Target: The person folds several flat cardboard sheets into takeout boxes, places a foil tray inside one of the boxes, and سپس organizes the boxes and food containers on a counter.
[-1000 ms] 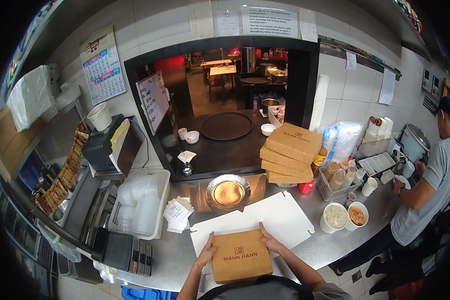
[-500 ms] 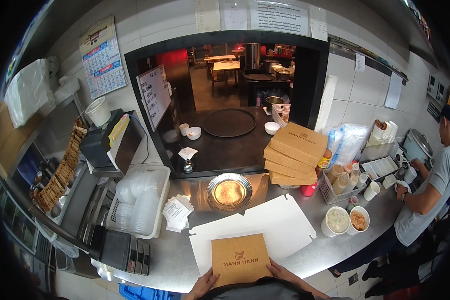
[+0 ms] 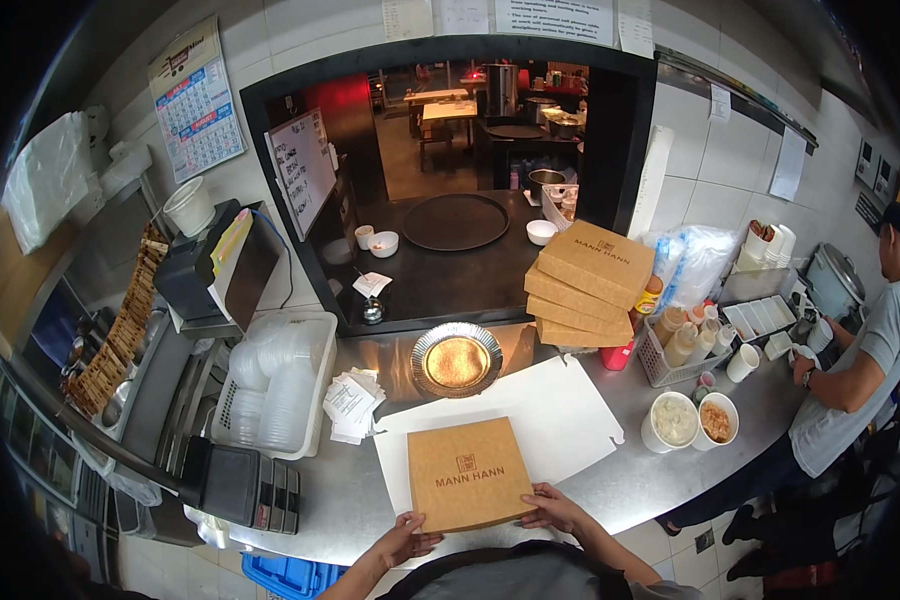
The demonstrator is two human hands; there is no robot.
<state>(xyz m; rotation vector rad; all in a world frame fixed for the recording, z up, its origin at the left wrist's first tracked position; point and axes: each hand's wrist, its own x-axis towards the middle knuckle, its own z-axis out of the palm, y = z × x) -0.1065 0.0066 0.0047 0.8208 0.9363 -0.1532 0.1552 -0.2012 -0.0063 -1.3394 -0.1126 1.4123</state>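
Observation:
A flat brown cardboard box (image 3: pixel 470 475), closed with dark print on its lid, lies partly over a white sheet of card (image 3: pixel 560 420) with notched corners. My left hand (image 3: pixel 408 540) grips its near left corner, and my right hand (image 3: pixel 554 507) grips the near right corner. Some fingertips are out of sight at the box's edge. Beyond the sheet sits a round foil tray (image 3: pixel 456 360). A slanting stack of similar brown boxes (image 3: pixel 592 285) stands at the far right of the sheet.
Left of the sheet are loose paper slips (image 3: pixel 352 405) and a white basket (image 3: pixel 315 400) of clear plastic containers. To the right stand two food tubs (image 3: pixel 671 421) and a basket of squeeze bottles (image 3: pixel 682 350). A co-worker (image 3: pixel 850 370) stands at the counter's right end.
The held box has moved away from my body, further over the white sheet. Both hands went with it and now show more fully. The view has shifted slightly.

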